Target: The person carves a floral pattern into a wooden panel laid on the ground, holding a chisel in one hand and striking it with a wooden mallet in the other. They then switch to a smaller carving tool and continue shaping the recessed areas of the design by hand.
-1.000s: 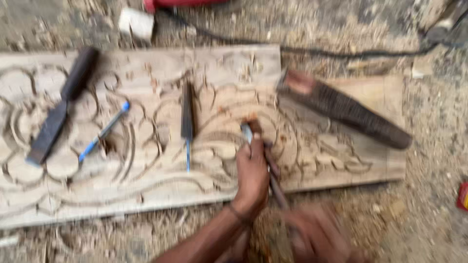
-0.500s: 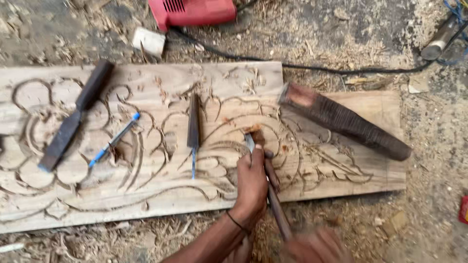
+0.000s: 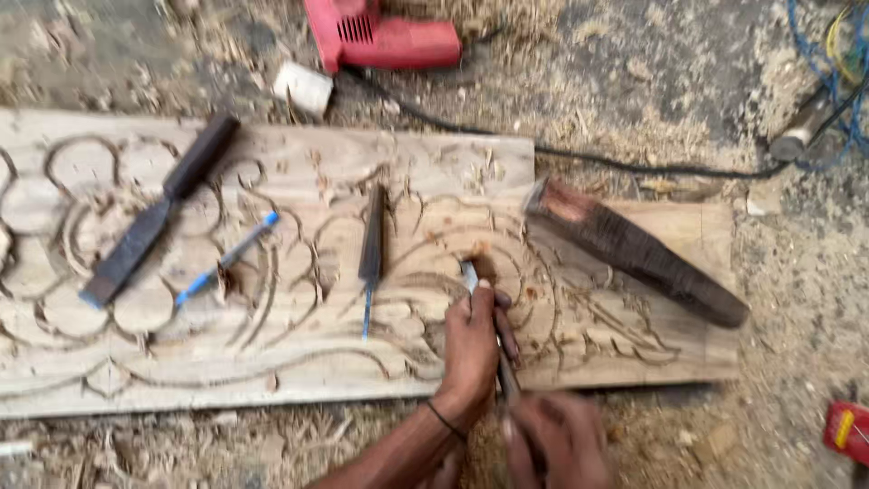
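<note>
A long pale wooden panel [image 3: 272,362] carved with flower and scroll shapes lies on the ground. My left hand [image 3: 475,349], with a thin band at the wrist, rests on the panel's lower edge and grips the metal shaft of a chisel [image 3: 469,274]. The chisel's tip touches the carving near the panel's middle. My right hand [image 3: 557,444], blurred at the bottom of the view, closes round the chisel's lower end, just below the left hand.
On the panel lie a wide chisel with a dark handle [image 3: 158,213], a blue pen [image 3: 231,256], a narrow dark chisel [image 3: 371,240] and a dark wooden mallet [image 3: 634,249]. A red power tool [image 3: 380,36] and its black cable [image 3: 634,163] lie beyond. Wood chips cover the ground.
The view has tilted up, so the panel sits lower in the frame and the red power tool shows. Both hands stay on the chisel at the same spot.
</note>
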